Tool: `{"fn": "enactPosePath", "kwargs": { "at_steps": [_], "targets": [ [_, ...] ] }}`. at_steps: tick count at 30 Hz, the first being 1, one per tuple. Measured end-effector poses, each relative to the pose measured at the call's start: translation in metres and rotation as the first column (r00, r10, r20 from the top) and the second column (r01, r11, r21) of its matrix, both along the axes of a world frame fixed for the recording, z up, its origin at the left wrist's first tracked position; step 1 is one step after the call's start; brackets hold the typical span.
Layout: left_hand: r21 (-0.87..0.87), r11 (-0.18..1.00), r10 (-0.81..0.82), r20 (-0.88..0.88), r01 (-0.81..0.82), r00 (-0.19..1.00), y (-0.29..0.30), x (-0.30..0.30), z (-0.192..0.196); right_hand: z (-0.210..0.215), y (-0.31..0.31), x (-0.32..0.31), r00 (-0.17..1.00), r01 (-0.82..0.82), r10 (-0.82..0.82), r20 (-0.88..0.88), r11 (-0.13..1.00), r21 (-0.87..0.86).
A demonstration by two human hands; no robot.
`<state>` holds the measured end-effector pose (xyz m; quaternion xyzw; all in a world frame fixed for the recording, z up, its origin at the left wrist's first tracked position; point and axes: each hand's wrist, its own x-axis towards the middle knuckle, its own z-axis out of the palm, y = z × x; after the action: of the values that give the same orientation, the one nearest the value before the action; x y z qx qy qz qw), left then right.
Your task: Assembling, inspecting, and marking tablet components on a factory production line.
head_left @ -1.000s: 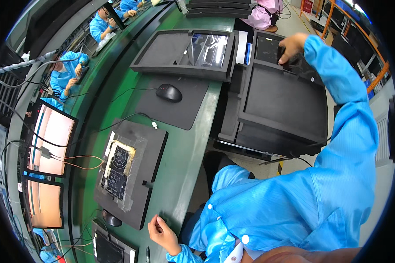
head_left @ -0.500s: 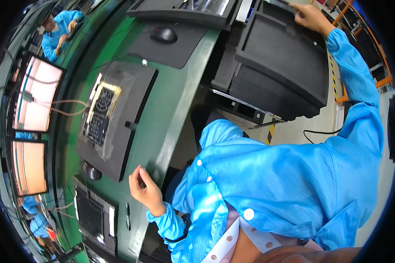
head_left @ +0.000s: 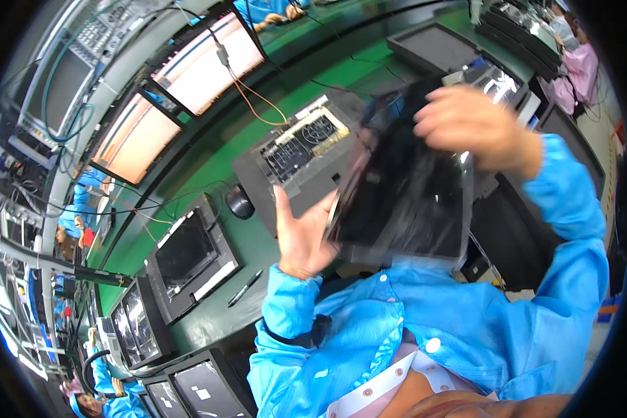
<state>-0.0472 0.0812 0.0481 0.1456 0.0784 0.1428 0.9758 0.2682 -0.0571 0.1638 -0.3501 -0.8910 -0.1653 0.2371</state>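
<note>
A dark, glossy flat panel in clear film (head_left: 404, 202) hangs tilted in front of my chest. My right hand (head_left: 477, 129), smeared by motion, grips it near its upper right edge. At the panel's lower left edge is my left hand (head_left: 303, 237), open, thumb stretched away from the fingers; whether the fingertips touch the panel I cannot tell. Behind the panel, partly covered by it, a grey-black fixture board (head_left: 254, 171) lies on the green bench, with a dark circuit-patterned plate (head_left: 289, 157) set in it.
On the bench (head_left: 216, 317) are a black mouse (head_left: 240, 202), a pen (head_left: 245, 288) and a framed dark screen (head_left: 188, 254). Two lit monitors (head_left: 209, 59) stand behind. Black trays (head_left: 205, 390) sit at the lower left. Co-workers are around the bench.
My right hand has come from the tray stack at the far right to the front of my body, bringing the panel. My left hand has opened beside it. The view has turned left.
</note>
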Motion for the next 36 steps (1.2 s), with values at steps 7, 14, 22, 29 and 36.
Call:
{"fn": "enactPosePath", "kwargs": {
  "at_steps": [7,14,22,29,36],
  "targets": [
    [0.267,0.838,0.536,-0.233,-0.477,0.812,-0.024,-0.062,-0.053,-0.110,0.090,0.054,0.878,0.429,-0.437,0.194,0.900,0.080],
    [0.352,0.709,0.705,-0.339,-0.611,0.623,-0.045,-0.104,-0.053,-0.167,0.125,0.128,0.951,0.277,-0.222,0.215,0.920,-0.278],
    [0.731,0.643,0.670,-0.391,-0.229,0.632,-0.043,-0.141,-0.033,-0.162,0.109,0.117,0.965,0.255,-0.215,0.149,0.898,-0.358],
    [0.812,0.566,0.646,-0.544,0.143,0.535,-0.073,-0.151,-0.010,-0.119,0.079,0.090,0.877,0.406,-0.481,0.003,0.737,-0.541],
    [0.796,0.420,0.592,-0.604,0.435,0.534,-0.082,-0.158,-0.006,-0.055,0.074,-0.072,0.953,-0.234,0.091,-0.288,0.824,-0.516]
  ]
}}
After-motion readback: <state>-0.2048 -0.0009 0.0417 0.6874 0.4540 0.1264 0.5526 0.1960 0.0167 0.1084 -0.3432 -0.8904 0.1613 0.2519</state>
